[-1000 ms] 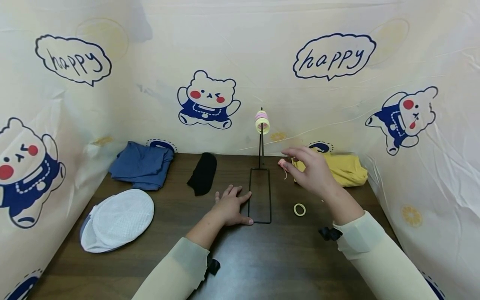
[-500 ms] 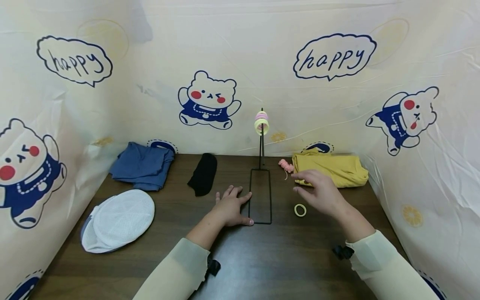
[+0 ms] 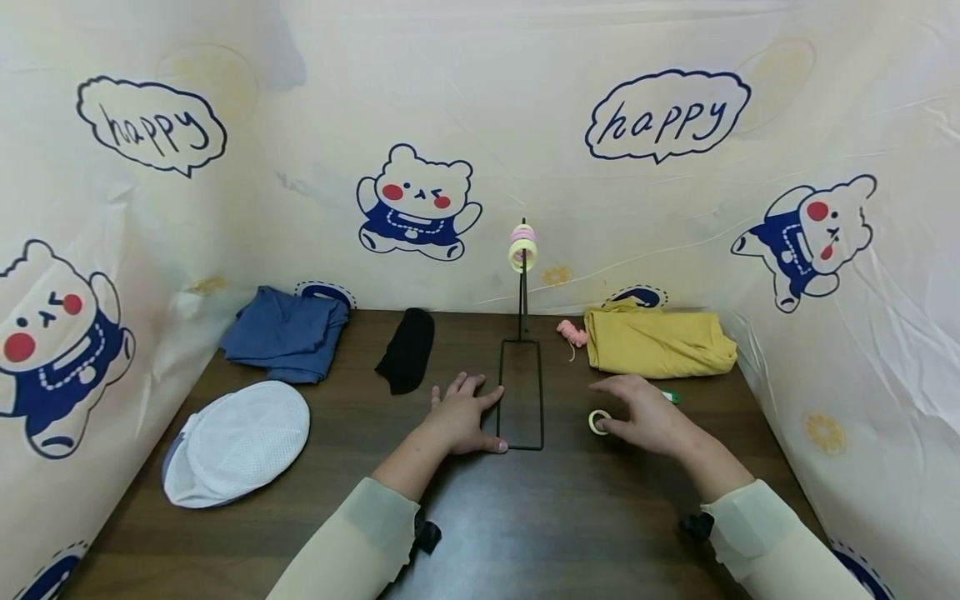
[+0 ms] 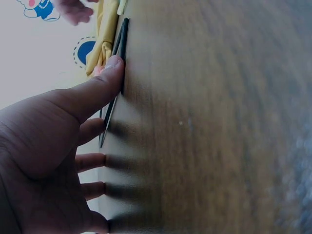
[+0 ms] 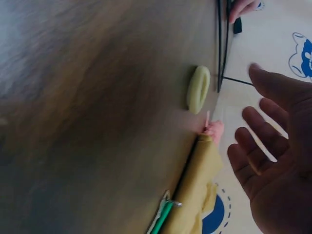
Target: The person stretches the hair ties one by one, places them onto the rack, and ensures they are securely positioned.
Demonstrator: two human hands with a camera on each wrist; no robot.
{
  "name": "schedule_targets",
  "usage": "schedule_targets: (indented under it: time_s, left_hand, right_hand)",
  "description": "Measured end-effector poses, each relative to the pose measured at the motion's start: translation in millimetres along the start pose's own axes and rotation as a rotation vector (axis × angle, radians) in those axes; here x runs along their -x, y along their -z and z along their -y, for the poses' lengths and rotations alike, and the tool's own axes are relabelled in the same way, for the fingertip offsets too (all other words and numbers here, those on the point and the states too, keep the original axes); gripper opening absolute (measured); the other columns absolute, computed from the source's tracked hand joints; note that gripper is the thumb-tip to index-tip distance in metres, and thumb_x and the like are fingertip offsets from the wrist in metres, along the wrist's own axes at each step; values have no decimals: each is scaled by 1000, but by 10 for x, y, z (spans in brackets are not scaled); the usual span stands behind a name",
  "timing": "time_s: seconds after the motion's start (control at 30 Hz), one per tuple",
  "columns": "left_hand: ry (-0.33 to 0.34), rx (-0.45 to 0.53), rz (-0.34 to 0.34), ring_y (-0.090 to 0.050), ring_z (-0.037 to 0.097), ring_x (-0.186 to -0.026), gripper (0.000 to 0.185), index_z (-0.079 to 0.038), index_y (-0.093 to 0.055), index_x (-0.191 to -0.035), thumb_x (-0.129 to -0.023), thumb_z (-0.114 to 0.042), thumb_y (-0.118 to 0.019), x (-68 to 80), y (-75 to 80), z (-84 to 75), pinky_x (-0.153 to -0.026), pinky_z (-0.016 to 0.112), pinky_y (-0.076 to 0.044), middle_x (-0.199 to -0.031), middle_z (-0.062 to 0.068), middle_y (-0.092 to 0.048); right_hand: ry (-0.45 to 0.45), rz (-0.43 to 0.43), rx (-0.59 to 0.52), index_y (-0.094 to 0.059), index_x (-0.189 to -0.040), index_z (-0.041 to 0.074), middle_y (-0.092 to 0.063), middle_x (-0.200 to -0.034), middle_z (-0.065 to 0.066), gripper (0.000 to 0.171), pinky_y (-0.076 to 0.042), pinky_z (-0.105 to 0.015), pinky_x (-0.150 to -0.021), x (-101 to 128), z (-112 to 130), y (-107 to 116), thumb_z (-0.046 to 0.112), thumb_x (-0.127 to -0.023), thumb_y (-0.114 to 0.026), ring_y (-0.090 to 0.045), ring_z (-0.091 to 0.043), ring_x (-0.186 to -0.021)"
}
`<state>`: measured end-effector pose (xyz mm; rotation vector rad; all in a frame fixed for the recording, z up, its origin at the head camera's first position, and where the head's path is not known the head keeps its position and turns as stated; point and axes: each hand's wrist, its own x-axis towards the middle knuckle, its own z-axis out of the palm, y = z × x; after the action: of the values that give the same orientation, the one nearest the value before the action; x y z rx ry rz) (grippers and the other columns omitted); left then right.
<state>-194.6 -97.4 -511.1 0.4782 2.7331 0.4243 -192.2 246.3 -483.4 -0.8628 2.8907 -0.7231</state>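
A black wire stand [image 3: 542, 392] lies with its rectangular base on the table, its upright carrying several pink and pale yellow rings [image 3: 522, 243] near the top. My left hand [image 3: 455, 417] rests spread at the base's left side, thumb and index finger on the wire. To the right of the stand, a loose pale yellow ring [image 5: 199, 90] lies on the table. Over it hovers my right hand [image 3: 651, 414], fingers loosely bent and thumb overlapping the ring in the head view. The right wrist view shows a gap between that hand and the ring.
Behind the right hand are a folded yellow cloth [image 3: 660, 342], a small pink knotted bundle [image 3: 572, 332] and a green slim object [image 5: 163, 217]. On the left lie a black sock [image 3: 407, 350], a folded blue cloth [image 3: 288, 337] and a white cap [image 3: 243, 442]. Printed fabric walls surround the table.
My right hand has come down and back from beside the pink bundle to the loose yellow ring. The green object has come into view behind it. My left hand has stayed on the stand.
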Motion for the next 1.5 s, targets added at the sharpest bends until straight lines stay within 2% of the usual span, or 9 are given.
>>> schedule_targets:
  time_s: [0.23,0.5,0.63,0.93,1.13,1.5]
  left_hand:
    - [4,5,-1,-7,37,-159,99,-36,-34,-163,-80,-65,-80,1,-7,1,-118,74,-8,-171,5,-21]
    - [4,-2,-6,-7,37,-159,98,-36,-35,-163,-80,-65,-80,-3,-9,0,-118,74,-8,-171,5,-21]
    - [0,-1,-9,-8,37,-159,98,-36,-35,-163,-80,-66,-80,-10,-20,8,-117,74,-9,-171,5,-21]
    - [-5,2,-4,-8,37,-159,99,-36,-35,-163,-80,-66,-80,-8,-11,11,-117,74,-9,-171,6,-22]
    - [-6,3,-10,-9,38,-158,98,-35,-36,-163,-80,-65,-80,8,18,-4,-117,74,-9,-171,6,-22]
    - [-6,6,-5,-10,38,-158,98,-34,-36,-162,-80,-65,-81,8,18,-3,-117,75,-9,-171,7,-22]
  right_hand:
    - [-27,101,10,-66,-135,1,-68,-131,-13,59,-42,-59,-106,29,-116,-49,16,-83,-89,-58,-38,-125]
    - [-74,180,21,-67,-135,6,-68,-131,-10,48,-45,-58,-105,4,-175,-90,14,-90,-83,-59,-35,-125]
    - [-83,190,40,-71,-129,9,-71,-123,-6,40,-48,-55,-101,-10,-158,-104,14,-91,-81,-62,-32,-119]
    - [-26,179,92,-75,-108,11,-70,-96,6,18,-54,-45,-84,-65,-155,-118,6,-91,-77,-64,-15,-93]
    - [-4,147,74,-75,-106,11,-71,-96,5,15,-55,-44,-83,-68,-105,-50,4,-92,-76,-66,-14,-92]
    - [132,-26,80,-76,-107,13,-73,-101,5,18,-58,-40,-82,-71,106,88,4,-92,-78,-68,-12,-93]
